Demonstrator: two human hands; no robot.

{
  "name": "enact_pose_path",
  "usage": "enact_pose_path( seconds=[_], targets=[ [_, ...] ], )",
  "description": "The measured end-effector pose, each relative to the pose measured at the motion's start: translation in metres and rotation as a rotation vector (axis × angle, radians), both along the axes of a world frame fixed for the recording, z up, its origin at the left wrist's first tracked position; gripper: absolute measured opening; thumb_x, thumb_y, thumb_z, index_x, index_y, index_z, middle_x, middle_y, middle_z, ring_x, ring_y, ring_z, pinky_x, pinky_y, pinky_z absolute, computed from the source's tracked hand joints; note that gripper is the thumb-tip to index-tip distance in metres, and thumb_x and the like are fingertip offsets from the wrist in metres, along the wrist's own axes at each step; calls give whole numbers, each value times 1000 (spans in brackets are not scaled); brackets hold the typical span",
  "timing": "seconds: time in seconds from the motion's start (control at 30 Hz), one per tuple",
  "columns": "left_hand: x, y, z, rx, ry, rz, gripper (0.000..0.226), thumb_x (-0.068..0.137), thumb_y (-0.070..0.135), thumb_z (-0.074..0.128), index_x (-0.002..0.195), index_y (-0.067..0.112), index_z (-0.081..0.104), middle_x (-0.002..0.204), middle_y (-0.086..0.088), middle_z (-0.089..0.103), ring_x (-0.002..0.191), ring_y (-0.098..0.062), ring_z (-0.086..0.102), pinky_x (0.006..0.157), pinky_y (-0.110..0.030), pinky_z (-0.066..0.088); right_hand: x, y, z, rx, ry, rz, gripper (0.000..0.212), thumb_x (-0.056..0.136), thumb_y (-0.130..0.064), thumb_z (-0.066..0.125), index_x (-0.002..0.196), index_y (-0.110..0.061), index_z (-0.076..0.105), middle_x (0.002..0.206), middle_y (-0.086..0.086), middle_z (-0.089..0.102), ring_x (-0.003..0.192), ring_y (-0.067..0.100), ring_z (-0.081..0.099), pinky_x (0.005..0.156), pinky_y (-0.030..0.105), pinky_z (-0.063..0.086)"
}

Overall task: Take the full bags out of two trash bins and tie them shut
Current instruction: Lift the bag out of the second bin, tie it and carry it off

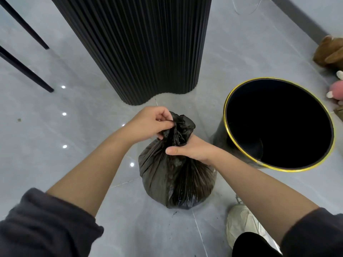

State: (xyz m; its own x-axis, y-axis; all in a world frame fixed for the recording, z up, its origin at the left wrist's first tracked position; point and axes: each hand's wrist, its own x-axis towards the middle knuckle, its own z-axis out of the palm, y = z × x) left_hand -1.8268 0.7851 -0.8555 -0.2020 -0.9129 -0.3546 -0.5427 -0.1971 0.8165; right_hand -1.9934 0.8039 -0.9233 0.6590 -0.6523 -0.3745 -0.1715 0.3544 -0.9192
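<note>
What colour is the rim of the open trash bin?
Gold, on a black trash bin; seen in the head view.

floor (55, 127): grey glossy tile, light spots reflected at left | fluted black column (141, 49): upright, far centre | two black slanted legs (24, 69): far left | plush toys (332, 58): brown and pink, far right by the wall | thin wire (246, 10): looped on floor, far right | pale sneaker (243, 221): near right

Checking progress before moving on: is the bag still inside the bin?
No, the bag sits on the floor beside the empty bin.
</note>
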Motion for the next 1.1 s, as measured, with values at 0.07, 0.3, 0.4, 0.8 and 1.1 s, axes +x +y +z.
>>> enact_pose_path(
  seconds=[0.07,0.3,0.4,0.8,1.1],
  targets=[
    [-4,-11,4,71,15,-73,3,85,6,66,87,8,63,78,-7,65,63,-9,64,58,-21,56,2,0,1,30,-8,6,60,80,-19,74,135,-13,48,128,-5,60,124,8,52,107,29,39],
    [-4,-32,-3,68,-37,-53,7,87,7,63,90,14,63,86,-2,64,76,-14,65,63,-21,57,8,-2,-2,111,181,-72,46,77,-49,71,116,-27,62,115,-5,68,108,11,62,102,34,45],
    [6,-22,-6,7,-89,-86,33,87,32,64,119,32,52,120,11,55,107,-7,56,86,-21,47,7,-3,0,74,187,-125,48,81,-33,74,125,-21,59,117,-6,65,104,7,61,96,26,48],
    [2,-8,-16,-9,-252,-202,5,90,20,61,86,18,63,77,3,61,67,-12,58,54,-19,47,19,-8,-11,-141,394,-5,50,75,-43,71,118,-22,57,104,-7,63,99,11,59,93,31,47],
    [19,10,-26,-114,-351,109,26,97,23,43,122,19,51,126,0,53,109,-13,54,93,-26,44,17,-8,-22,-477,653,110,40,96,-34,44,61,-14,46,67,6,57,82,32,58,87,38,39]
  ],
)
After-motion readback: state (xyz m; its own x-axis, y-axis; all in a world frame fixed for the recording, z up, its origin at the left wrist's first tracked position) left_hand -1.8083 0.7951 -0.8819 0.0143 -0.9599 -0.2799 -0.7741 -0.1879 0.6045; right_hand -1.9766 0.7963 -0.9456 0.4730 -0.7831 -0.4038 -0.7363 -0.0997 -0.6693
